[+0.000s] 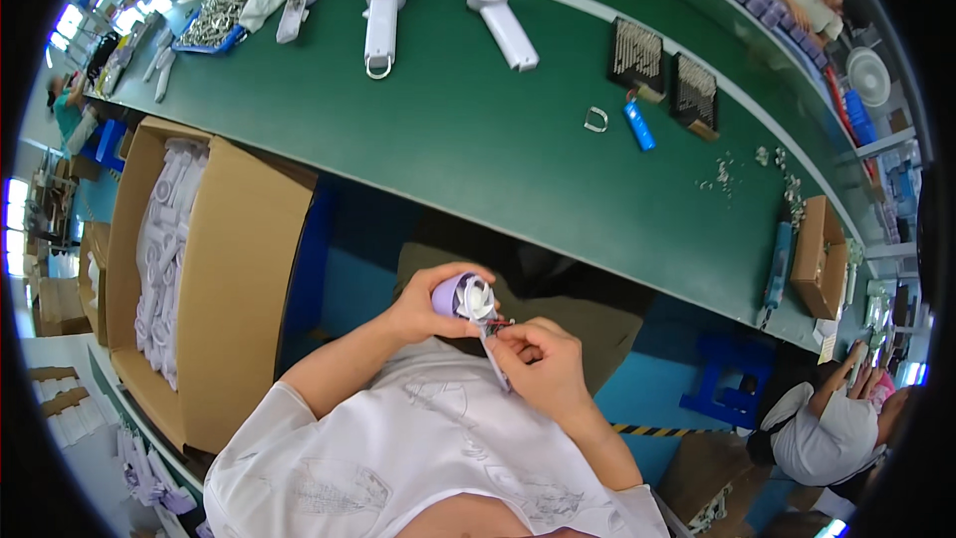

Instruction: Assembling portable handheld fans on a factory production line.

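Left hand [423, 311] grips the small fan [476, 299] between white shirt [398, 418] and green table [478, 149], partly covering its lilac housing [446, 294]; white blades [478, 297] exposed. Right hand [543, 359] pinches the fan beside thin wires [501, 322]; fingers obscure the exact contact.

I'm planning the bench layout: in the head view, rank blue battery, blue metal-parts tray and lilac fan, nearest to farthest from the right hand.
From the right hand:
1. Lilac fan: in the left hand, close beside it.
2. Blue battery: on the green bench, ahead and right.
3. Blue metal-parts tray: far left.
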Action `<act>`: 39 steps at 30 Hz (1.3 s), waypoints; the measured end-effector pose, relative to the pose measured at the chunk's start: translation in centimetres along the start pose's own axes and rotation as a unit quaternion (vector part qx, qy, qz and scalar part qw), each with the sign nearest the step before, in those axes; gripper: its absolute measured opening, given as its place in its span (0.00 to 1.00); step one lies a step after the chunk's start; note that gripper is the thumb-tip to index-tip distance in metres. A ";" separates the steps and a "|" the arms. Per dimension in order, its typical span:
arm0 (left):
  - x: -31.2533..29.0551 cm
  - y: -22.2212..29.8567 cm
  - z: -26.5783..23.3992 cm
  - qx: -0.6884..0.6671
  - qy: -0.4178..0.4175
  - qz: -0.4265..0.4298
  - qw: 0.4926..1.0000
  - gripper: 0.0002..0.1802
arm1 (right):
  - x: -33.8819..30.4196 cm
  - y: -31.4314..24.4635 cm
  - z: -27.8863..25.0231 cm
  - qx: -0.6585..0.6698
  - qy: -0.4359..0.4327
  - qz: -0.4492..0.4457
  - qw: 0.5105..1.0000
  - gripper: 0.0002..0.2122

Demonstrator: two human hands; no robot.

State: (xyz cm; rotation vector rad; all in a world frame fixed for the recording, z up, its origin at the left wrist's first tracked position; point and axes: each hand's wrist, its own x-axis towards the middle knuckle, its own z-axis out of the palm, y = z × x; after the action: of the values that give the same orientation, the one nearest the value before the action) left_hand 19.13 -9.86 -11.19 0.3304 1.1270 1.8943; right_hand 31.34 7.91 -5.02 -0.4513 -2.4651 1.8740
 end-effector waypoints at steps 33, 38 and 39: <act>0.0 -1.1 -0.7 -0.008 -0.018 0.021 1.000 0.39 | -0.5 2.0 -0.2 -0.033 0.063 -0.076 0.995 0.10; -0.2 -2.0 -1.2 -0.092 -0.024 0.030 0.995 0.41 | -1.3 1.9 0.0 -0.080 0.004 -0.092 0.993 0.23; -0.2 -2.1 -1.2 -0.109 -0.027 0.035 0.993 0.42 | -1.5 1.9 0.0 -0.079 0.005 -0.091 0.993 0.23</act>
State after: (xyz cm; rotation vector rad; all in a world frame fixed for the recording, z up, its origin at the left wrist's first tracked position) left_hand 19.70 -10.32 -13.46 0.3000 0.8734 2.0361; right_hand 33.16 8.03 -6.61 -0.2283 -2.5603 1.6150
